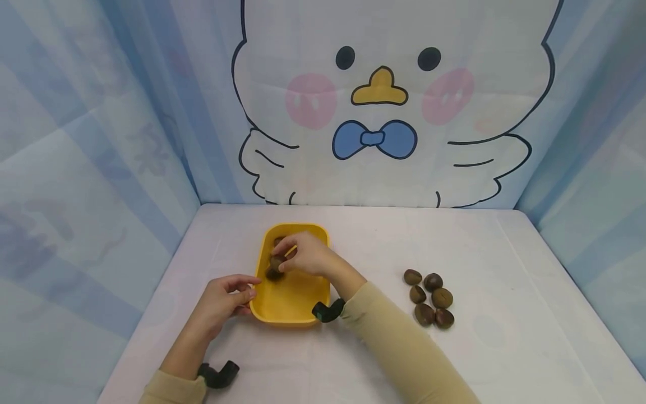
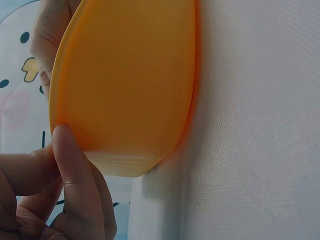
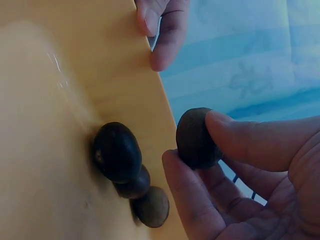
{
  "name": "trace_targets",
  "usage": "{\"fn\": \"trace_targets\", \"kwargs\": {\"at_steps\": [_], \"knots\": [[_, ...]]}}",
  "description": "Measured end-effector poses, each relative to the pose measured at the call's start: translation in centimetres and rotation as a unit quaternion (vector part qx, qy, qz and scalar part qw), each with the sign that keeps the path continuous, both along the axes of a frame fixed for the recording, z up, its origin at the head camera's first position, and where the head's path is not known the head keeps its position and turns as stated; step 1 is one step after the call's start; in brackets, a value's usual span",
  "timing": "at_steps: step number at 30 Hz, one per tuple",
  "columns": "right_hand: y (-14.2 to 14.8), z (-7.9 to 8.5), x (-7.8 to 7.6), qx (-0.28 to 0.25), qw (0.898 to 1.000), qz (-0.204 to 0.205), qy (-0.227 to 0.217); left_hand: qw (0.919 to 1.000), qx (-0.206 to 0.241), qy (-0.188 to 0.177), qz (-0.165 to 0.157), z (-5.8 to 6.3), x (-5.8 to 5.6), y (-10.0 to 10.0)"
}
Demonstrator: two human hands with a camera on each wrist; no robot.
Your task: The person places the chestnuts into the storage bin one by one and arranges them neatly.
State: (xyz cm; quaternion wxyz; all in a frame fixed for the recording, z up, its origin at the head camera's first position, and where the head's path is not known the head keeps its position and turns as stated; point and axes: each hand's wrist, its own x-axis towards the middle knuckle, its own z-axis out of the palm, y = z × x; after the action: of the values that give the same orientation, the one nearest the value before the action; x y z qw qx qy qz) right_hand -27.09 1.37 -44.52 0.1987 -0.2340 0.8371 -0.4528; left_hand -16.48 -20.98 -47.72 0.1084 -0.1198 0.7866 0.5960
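Between thumb and fingertips my right hand [image 1: 313,256] pinches a brown chestnut [image 3: 194,140], held above the left part of a yellow tray [image 1: 290,300]. Three chestnuts lie close together on the tray floor in the right wrist view, the nearest being a dark chestnut [image 3: 118,152]; the right hand partly covers them in the head view. At the tray's left rim, my left hand [image 1: 219,303] grips the edge with thumb and finger. The left wrist view shows the tray's outer wall [image 2: 127,75] beside those fingers.
Several loose chestnuts [image 1: 424,314] form a group on the white tabletop [image 1: 504,336], right of the tray and of the right forearm. Dark curved pieces [image 1: 219,375] sit at both wrists. Printed cloth walls [image 1: 373,179] enclose the table at the back and sides.
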Motion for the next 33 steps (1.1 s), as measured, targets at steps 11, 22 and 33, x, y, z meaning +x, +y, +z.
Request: {"fn": "trace_targets", "kwargs": {"at_steps": [11,22,33], "knots": [[-0.5,-0.7,0.5,0.036,0.999,0.009,-0.015,1.0000,0.002,0.001,-0.004,0.0,0.0,0.0],[-0.4,-1.9,0.3,0.016,0.998,0.033,-0.052,1.0000,0.002,0.004,-0.007,0.0,0.0,-0.1],[-0.8,-2.1,0.6,0.073,0.996,0.043,-0.008,1.0000,0.001,0.001,-0.008,0.1,0.0,0.0]]}}
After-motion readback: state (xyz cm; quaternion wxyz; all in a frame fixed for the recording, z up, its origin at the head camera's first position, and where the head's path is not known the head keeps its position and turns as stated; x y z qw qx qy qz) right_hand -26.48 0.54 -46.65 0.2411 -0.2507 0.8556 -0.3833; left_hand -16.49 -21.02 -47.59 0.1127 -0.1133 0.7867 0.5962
